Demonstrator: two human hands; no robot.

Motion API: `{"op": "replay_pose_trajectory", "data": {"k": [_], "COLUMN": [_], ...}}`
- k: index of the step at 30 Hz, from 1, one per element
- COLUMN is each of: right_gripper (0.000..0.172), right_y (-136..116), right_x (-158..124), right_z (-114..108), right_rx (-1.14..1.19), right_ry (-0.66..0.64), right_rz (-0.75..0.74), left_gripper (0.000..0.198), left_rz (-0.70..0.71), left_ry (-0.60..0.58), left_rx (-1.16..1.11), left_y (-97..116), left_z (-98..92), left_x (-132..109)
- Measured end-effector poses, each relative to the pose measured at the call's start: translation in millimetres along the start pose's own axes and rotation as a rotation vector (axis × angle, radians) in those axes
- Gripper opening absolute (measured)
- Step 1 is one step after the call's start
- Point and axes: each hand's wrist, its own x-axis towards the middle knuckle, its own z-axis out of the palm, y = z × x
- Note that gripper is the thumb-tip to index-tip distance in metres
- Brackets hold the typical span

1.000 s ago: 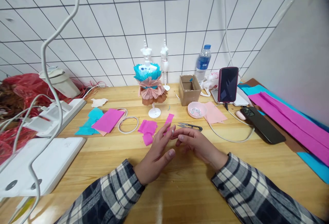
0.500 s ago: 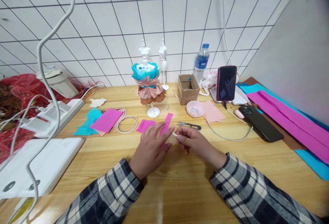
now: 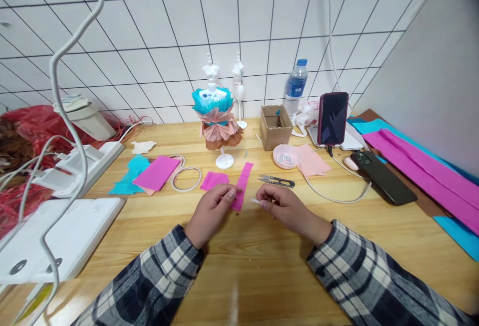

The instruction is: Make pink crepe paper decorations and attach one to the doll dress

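Observation:
My right hand [image 3: 286, 209] pinches a small white strip [image 3: 255, 201] between thumb and fingers, just in front of the black thread snips [image 3: 277, 181]. To its left, my left hand [image 3: 213, 211] is closed, thumb against fingers, at the edge of a narrow magenta paper strip [image 3: 244, 182]; whatever it may hold is too small to make out. A folded magenta piece [image 3: 214, 180] lies behind my left hand. Farther back stands a white dress form [image 3: 211, 74] wearing ruffled blue, pink and brown paper layers.
Behind are a second form [image 3: 238, 86], a cardboard box [image 3: 276, 129], a pink bead bowl [image 3: 286, 156] and a bottle [image 3: 297, 84]. Phones [image 3: 385, 176] and a cable lie right; a white ring [image 3: 186, 179], coloured papers [image 3: 157, 172] and a power strip [image 3: 90, 166] are left.
My left hand has drawn back to the left, its spread fingers now closed with the thumb. My right hand still holds the white strip. The camera view has shifted slightly.

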Motion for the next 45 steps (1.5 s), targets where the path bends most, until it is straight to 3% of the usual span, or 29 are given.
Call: {"op": "replay_pose_trajectory", "data": {"k": [4, 10, 15, 19, 23, 25, 28, 32, 41, 45], "right_gripper": [0.013, 0.01, 0.011, 0.012, 0.022, 0.028, 0.026, 0.011, 0.013, 0.017], "right_y": [-1, -1, -3, -2, 1, 1, -4, -11, -10, -14], "right_x": [0, -1, -2, 0, 4, 3, 0, -7, -9, -10], "right_z": [1, 2, 3, 2, 0, 0, 3, 8, 13, 13], "right_rx": [-0.094, -0.135, -0.081, 0.075, 0.165, 0.052, -0.249, -0.502, -0.575, -0.578], "right_ry": [-0.069, -0.102, -0.1, -0.062, 0.05, 0.184, 0.364, 0.357, 0.289, 0.34], "right_rz": [-0.043, -0.047, -0.032, 0.111, 0.276, 0.218, -0.018, -0.239, -0.242, -0.26], "left_gripper": [0.034, 0.023, 0.023, 0.024, 0.026, 0.028, 0.028, 0.027, 0.02, 0.019], "left_rz": [0.016, 0.004, -0.037, -0.09, -0.182, -0.228, -0.254, -0.244, -0.249, -0.252], "left_ry": [-0.142, -0.156, -0.187, -0.19, -0.104, -0.056, -0.02, -0.015, -0.021, 0.007], "left_rx": [-0.048, 0.003, -0.164, -0.28, -0.3, -0.299, -0.306, -0.329, -0.303, -0.306], "left_y": [8, 15, 17, 13, 8, 8, 10, 12, 15, 17], "left_z": [1.6, 7.0, 5.5, 5.5, 7.1, 8.7, 12.6, 17.5, 17.4, 16.7], "left_x": [-1, -3, -3, -2, -1, -1, -2, -6, -5, -5]}}
